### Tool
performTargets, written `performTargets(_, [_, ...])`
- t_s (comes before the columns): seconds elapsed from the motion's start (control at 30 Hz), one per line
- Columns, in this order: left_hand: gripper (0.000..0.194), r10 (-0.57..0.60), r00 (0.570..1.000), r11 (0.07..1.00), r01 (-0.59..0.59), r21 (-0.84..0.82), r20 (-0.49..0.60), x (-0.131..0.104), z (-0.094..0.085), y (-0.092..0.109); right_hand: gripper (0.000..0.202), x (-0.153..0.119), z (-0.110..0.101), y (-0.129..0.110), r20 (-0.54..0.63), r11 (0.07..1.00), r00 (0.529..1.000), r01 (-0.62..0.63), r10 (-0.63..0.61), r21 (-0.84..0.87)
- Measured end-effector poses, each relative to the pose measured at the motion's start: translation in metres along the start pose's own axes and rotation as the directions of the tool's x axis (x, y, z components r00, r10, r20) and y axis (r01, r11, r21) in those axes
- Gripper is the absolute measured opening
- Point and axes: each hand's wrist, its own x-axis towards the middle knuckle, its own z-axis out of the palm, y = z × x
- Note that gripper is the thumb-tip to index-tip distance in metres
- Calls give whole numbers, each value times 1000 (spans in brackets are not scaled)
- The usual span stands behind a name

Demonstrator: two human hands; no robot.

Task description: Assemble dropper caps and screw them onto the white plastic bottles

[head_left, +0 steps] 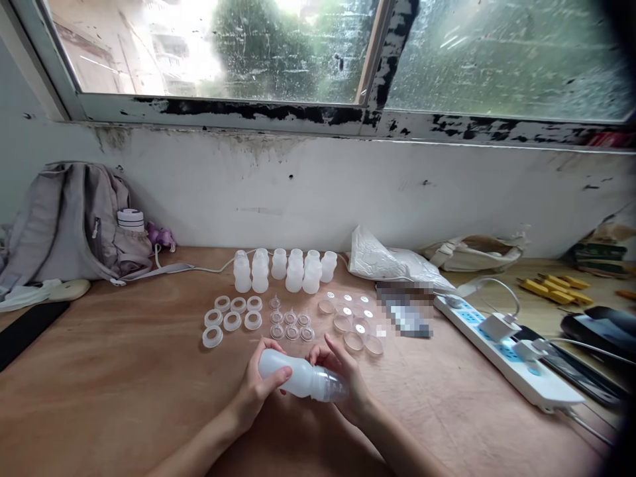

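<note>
A translucent white bottle (293,373) with a clear cap lies tilted between my hands near the table's front. My left hand (261,384) is wrapped round its body. My right hand (348,384) is beside the clear cap, its palm against the cap's end and its fingers partly spread. Beyond them are several white rings (232,321), several clear nipple-like pieces (291,318) and several clear round caps (354,341). Small white discs (360,328) lie among the caps. Several white bottles (295,275) stand upright farther back.
A grey backpack (74,218) sits at the left, near a black flat object (30,331). At the right are a white power strip (511,358) with plugs and cables, yellow objects (546,289) and a plastic bag (377,258). A wall with a window stands behind the table (124,371).
</note>
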Motion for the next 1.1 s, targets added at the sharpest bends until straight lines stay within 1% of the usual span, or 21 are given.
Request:
performTargets(0.17, [39,85,996,994,-83,77,-24,-4,4,-6,46,-1,-2,3,-18,997,998,53,-54,-47])
performTargets(0.37, [39,136,988,979,-123,165,-74,-6,5,-11,42,-2,0,5,-40,992,994,103,-106,-68])
performTargets(0.47, [39,166,984,968,-149,203,-70,-6,5,-16,39,-1,-1,6,-37,990,992,113,-117,-81])
performTargets(0.53, [38,194,979,957,-175,233,-64,-6,4,-19,38,0,-3,6,-46,984,988,140,-145,-106])
performTargets(0.63, [37,226,974,931,-211,299,-18,-3,1,-16,37,2,-7,3,-52,967,980,183,-195,-179])
performTargets(0.7, [40,228,972,887,-234,397,63,0,-3,-7,36,3,-9,-2,-46,947,975,199,-217,-253])
performTargets(0.73, [41,218,969,849,-248,466,117,2,-6,-1,36,3,-10,-6,-45,933,972,207,-230,-295])
performTargets(0.8, [43,174,957,734,-284,616,233,6,-11,9,38,4,-12,-13,-40,894,966,219,-254,-391])
performTargets(0.87, [38,133,938,649,-326,687,320,9,-16,15,41,5,-14,-19,-40,845,961,219,-272,-487])
performTargets(0.9, [37,136,932,618,-346,706,337,10,-18,15,42,6,-15,-22,-49,819,954,225,-294,-529])
performTargets(0.97, [39,213,925,554,-380,741,315,12,-21,11,41,8,-17,-26,-96,779,932,232,-350,-582])
performTargets(1.03, [40,318,909,498,-402,769,269,13,-24,6,35,9,-16,-30,-154,768,909,226,-387,-599])
performTargets(1.1, [41,394,886,459,-420,783,244,15,-27,3,30,9,-11,-35,-167,780,907,226,-387,-584])
